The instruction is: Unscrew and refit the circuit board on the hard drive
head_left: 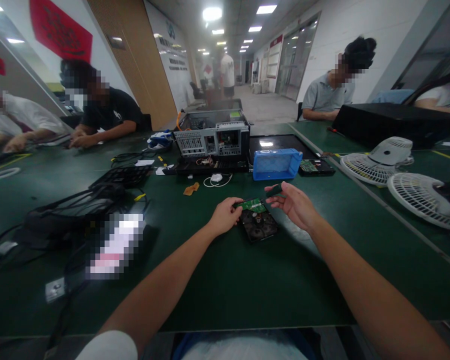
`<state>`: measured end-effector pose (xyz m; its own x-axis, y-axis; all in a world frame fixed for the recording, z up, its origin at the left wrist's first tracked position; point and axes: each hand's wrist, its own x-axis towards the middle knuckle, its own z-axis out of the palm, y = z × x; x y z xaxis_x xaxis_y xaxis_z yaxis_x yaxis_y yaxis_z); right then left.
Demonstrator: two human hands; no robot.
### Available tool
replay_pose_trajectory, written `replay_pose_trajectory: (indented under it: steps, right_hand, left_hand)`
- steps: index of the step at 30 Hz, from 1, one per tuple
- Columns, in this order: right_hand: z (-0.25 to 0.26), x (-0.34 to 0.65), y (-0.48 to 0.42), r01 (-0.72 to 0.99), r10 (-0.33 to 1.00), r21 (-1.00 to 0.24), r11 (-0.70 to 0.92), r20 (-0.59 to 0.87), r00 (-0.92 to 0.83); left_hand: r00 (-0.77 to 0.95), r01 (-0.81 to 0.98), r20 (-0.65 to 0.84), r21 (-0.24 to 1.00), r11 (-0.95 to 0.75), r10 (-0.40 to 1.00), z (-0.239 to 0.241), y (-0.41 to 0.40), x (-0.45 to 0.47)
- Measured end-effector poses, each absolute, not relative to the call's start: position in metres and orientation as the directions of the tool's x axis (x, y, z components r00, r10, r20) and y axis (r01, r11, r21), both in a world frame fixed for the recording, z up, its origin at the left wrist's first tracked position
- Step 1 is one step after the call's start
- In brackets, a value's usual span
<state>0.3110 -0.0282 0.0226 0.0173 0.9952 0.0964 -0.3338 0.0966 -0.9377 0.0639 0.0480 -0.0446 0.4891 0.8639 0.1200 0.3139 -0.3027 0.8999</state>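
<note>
A black hard drive (260, 226) lies on the green table (225, 280) in front of me, its green circuit board (253, 205) facing up at the far end. My left hand (225, 216) is curled at the drive's left edge, fingers pinched on the board's near-left corner. My right hand (294, 202) hovers to the right of the drive and grips a dark-handled screwdriver (273, 190) whose tip points down toward the board.
An open computer case (213, 136) stands behind, with a blue plastic box (276, 164) and another drive (315, 167) to its right. Two white fans (382, 162) lie at right. Cables and black parts (97, 195) sit at left. Other people sit around the table.
</note>
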Motion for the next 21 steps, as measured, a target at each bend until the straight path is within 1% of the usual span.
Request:
replay_pose_trajectory:
  steps: [9, 21]
  right_hand:
    - [0.0178, 0.3127, -0.0256, -0.379, 0.992, -0.917, 0.122, 0.119, 0.031]
    - [0.0172, 0.3119, -0.0273, -0.337, 0.992, -0.934, 0.119, 0.126, 0.002]
  left_hand:
    - [0.494, 0.317, 0.114, 0.900, -0.300, 0.862, -0.0431, 0.0469, 0.0640]
    - [0.493, 0.307, 0.133, 0.898, -0.315, 0.860, -0.0477, 0.0491, 0.0648]
